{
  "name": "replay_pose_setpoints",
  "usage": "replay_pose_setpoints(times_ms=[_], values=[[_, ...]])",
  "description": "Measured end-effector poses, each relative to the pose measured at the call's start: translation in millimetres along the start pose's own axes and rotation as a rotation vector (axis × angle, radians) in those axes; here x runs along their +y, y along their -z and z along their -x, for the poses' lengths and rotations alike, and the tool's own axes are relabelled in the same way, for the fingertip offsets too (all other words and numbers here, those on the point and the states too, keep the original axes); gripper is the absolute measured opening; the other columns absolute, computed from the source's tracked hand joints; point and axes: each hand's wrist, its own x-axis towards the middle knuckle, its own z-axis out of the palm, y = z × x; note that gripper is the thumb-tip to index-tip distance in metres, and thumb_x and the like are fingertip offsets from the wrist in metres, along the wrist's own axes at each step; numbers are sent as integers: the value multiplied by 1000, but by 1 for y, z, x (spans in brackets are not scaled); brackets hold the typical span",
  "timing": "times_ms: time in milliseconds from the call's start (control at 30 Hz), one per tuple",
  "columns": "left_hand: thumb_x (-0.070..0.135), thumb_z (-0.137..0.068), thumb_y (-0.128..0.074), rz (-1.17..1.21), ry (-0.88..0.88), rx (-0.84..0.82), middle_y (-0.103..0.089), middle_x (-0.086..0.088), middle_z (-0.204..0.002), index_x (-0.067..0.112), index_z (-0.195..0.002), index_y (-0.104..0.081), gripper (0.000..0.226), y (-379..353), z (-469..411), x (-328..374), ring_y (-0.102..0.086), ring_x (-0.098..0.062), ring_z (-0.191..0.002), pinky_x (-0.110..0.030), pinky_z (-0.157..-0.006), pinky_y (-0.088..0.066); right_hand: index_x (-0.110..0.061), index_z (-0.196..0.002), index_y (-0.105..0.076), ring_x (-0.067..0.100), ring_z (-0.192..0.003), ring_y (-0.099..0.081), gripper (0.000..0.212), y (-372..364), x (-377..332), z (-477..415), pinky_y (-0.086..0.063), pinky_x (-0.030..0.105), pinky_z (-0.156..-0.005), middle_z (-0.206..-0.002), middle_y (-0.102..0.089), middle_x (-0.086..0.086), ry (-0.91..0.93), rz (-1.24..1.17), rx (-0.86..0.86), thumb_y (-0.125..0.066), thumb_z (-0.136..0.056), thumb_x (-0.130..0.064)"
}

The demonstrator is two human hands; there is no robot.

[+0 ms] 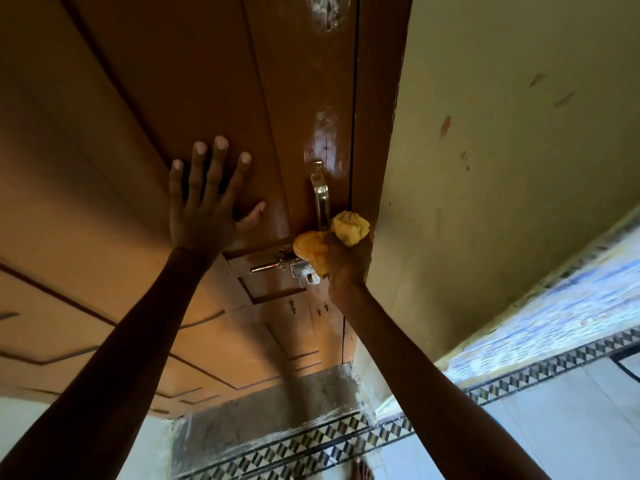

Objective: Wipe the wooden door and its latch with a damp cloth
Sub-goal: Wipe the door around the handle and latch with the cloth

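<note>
The brown wooden door [166, 81] fills the upper left of the head view, glossy and wet near its right edge. A metal pull handle [320, 194] stands upright on it, with a metal sliding latch [287, 270] just below. My left hand [207, 202] lies flat on the door panel, fingers spread, left of the handle. My right hand [346, 268] grips a bunched yellow cloth [332, 237] and presses it against the door's edge at the foot of the handle, right beside the latch's right end.
The brown door frame [381, 98] and a cream wall [502, 150] with dark marks stand to the right. Below are a grey threshold [270, 410], a patterned tile border [311, 448] and pale floor tiles. A bare foot [362, 471] shows at the bottom.
</note>
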Motion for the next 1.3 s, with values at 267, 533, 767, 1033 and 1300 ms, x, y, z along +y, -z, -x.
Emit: replay_pose_setpoints(times_ms=[267,533,767,1033,1300], values=[[70,-90,-49,1,3,6,3,-7,-165,23,-157,-21,86,-1,1,2,3,-26,-152,-47,-122,-4,-10,-122,-56,30,-111,-64,46,1,-9,3,-51,52,-97,-124,-63,19,206,-4,1,-69,-78,-13],[73,-89,-47,16,12,-34,6,-7,-165,23,-158,-21,88,-1,2,0,5,-25,-152,-47,-121,-3,-22,-122,-61,29,-122,-50,48,20,-36,-7,-42,45,-101,-129,-60,5,1220,862,-250,-65,-76,-9],[66,-93,-49,34,-3,-18,5,-7,-165,23,-156,-28,79,1,0,-3,5,-25,-152,-47,-121,-6,-5,-105,-71,37,-126,-55,23,15,-2,-25,-29,53,-112,-125,-66,16,1819,1621,-123,-64,-86,-17],[65,-95,-46,33,-10,-22,5,-6,-166,23,-157,-26,77,2,2,-5,7,-25,-152,-46,-122,-5,-16,-86,-79,31,-123,-58,20,0,-34,-4,-33,53,-114,-110,-74,7,1751,1786,-206,-79,-69,-25],[66,-96,-42,48,-11,-57,9,-5,-165,24,-158,-21,77,1,2,-5,9,-25,-152,-47,-121,-8,-19,-98,-77,29,-127,-56,21,13,0,-7,-27,48,-118,-119,-71,6,1657,1793,-218,-68,-81,-27]])
